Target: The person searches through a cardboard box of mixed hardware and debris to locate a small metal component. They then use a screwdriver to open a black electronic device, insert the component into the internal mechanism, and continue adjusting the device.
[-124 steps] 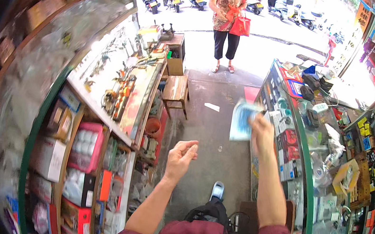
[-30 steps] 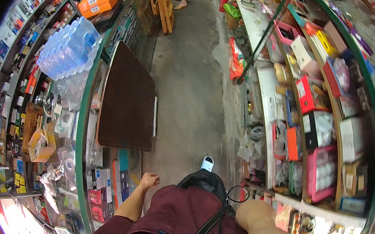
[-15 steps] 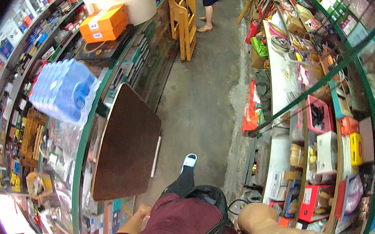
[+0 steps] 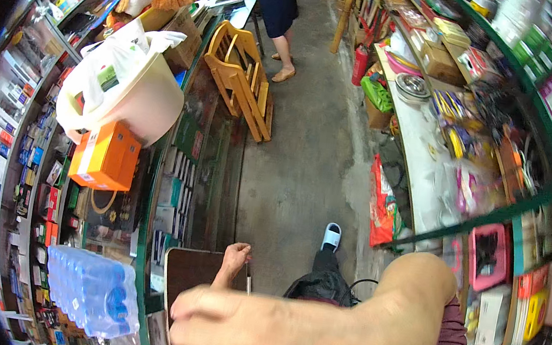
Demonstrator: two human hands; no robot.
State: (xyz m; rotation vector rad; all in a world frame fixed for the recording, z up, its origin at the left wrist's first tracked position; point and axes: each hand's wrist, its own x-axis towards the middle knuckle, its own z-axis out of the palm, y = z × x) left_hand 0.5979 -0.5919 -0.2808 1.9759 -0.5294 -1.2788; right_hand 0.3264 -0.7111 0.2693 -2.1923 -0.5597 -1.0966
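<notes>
Narrow shop aisle, concrete floor [image 4: 304, 169], left hand [image 4: 234, 257] on brown counter flap [image 4: 191, 277]

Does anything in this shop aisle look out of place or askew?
Yes: a wooden folding chair leans tilted against the green counter instead of standing. On the counter, a white plastic tub sits tipped, bags bulging out.

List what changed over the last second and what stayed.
The right hand rose close to the camera, filling the lower frame. The left hand moved onto the brown counter flap. The view advanced down the aisle. The pack of water bottles and orange box stayed put.
</notes>
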